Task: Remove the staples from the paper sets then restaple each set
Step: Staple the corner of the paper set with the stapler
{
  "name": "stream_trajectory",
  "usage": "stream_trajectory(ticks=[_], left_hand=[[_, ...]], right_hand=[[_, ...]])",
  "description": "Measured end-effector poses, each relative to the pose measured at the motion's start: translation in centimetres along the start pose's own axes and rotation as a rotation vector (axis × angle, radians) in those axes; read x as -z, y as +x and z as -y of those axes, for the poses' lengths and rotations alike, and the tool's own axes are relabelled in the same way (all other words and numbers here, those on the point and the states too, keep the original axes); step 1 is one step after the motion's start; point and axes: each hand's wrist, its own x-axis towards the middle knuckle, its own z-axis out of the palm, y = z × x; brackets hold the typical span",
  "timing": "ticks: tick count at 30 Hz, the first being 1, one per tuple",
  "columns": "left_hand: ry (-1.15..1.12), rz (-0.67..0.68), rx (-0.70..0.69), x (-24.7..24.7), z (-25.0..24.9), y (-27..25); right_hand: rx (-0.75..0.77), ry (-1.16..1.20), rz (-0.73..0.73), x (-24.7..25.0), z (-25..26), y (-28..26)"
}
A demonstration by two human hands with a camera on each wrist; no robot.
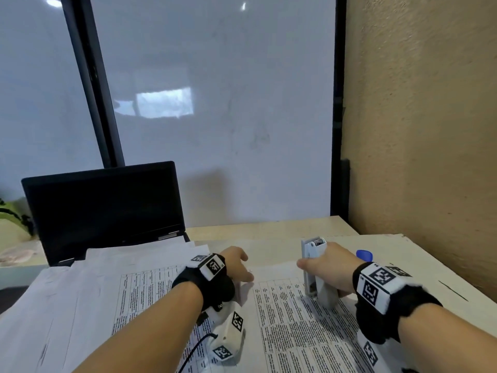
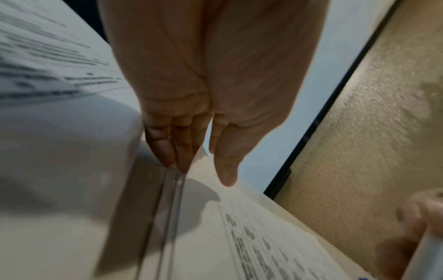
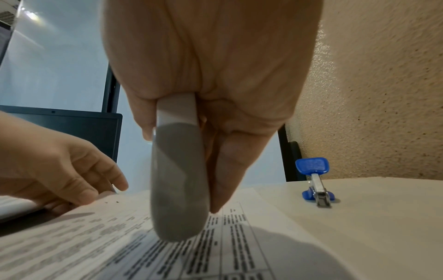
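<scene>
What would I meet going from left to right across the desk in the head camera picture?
Laptop → loose papers → left hand → grey stapler held in the right hand → blue staple remover.

Soft daylight, glare on whiteboard; wrist views blurred, edges warped.

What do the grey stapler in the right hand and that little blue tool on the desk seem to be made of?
The stapler looks like matte grey plastic: smooth, rounded, no glint. Its front end in the head view shows a small metal-looking part. The blue tool seems to be glossy blue plastic pads on a shiny metal body, which reflects light like steel. The right hand grips the stapler.
</scene>
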Motion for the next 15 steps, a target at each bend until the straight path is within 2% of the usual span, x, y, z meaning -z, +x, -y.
stream_trajectory(ticks=[5,12,15], left_hand=[[-0.139,-0.011,0.008,0.06,0.94,0.23],[-0.275,-0.108,0.009,0.48,1.07,0.54],[-0.314,-0.101,0.022,0.58,1.00,0.58]], right_hand=[[-0.001,-0.050,0.005,-0.18,0.48,0.13],[-0.005,-0.090,0.011,-0.40,0.81,0.24],[-0.010,-0.097,0.011,-0.45,0.79,0.29]])
